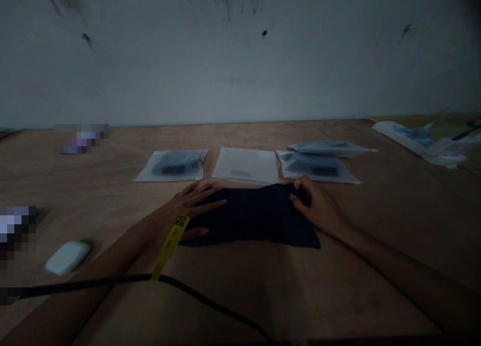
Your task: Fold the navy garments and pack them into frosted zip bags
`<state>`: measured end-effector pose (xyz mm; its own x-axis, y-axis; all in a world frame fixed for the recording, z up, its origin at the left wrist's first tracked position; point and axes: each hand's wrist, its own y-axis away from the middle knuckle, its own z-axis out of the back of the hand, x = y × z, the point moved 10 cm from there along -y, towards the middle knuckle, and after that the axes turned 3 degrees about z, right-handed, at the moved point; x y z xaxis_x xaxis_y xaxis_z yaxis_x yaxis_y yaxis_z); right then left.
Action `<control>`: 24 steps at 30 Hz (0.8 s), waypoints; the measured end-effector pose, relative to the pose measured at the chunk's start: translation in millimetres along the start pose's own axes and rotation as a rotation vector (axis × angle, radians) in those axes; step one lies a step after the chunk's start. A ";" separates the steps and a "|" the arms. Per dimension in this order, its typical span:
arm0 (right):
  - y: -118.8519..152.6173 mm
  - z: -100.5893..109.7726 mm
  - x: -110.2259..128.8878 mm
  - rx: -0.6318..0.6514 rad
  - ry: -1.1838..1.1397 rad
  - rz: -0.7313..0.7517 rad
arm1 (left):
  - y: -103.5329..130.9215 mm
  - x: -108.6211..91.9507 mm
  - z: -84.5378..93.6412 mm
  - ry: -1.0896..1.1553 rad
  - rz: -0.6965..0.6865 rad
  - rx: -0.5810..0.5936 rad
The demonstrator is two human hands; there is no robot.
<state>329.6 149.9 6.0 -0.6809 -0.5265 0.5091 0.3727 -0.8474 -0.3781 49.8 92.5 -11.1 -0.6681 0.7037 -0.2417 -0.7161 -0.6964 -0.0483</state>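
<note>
A dark navy folded cloth [251,216] lies flat on the wooden table in front of me. My left hand [188,206] rests on its left end, palm down with the fingers spread. At the upper right corner, my right hand [315,203] has its fingers curled over the cloth's far edge, with the thumb on top. Just beyond the cloth are a frosted bag with dark contents [175,166], a paler flat bag [246,164] and another frosted bag with dark contents [319,168]. One more frosted bag [330,147] partly overlaps that right-hand one.
A black cable [210,298] with a yellow tag [171,246] crosses the near view. To the left, a white rounded case [68,257] sits on the table [394,211]. Crumpled clear plastic [432,143] is at the far right. A wall [240,60] borders the table's back.
</note>
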 end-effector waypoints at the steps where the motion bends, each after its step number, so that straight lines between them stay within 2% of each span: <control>1: 0.2 0.7 0.8 -0.009 -0.072 -0.004 | 0.0 -0.2 0.0 -0.002 0.002 0.003; 6: 0.9 -8.6 -1.9 0.016 -0.563 -0.097 | -0.9 -6.6 3.0 0.016 -0.015 -0.016; 8: 2.9 -10.6 -4.9 0.007 -0.634 -0.129 | -1.4 -10.0 5.8 0.043 -0.032 -0.040; 12: 7.5 -5.7 -15.4 -0.048 -0.600 -0.127 | -1.0 -10.9 9.6 0.058 -0.058 -0.055; 17: 9.0 -1.8 -28.9 -0.031 -0.521 -0.120 | 0.5 3.3 9.3 0.031 -0.009 -0.024; 20: 8.7 -1.6 -27.1 -0.009 -0.564 -0.119 | -0.8 4.4 6.8 0.044 0.009 -0.016; 24: 7.0 4.1 -12.4 -0.026 -0.532 -0.086 | -5.4 -7.4 4.8 0.122 0.043 -0.028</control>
<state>343.2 150.3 0.2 -0.2925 -0.4228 0.8577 0.3095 -0.8905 -0.3334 57.7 91.8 -4.4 -0.6676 0.6518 -0.3599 -0.6800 -0.7306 -0.0618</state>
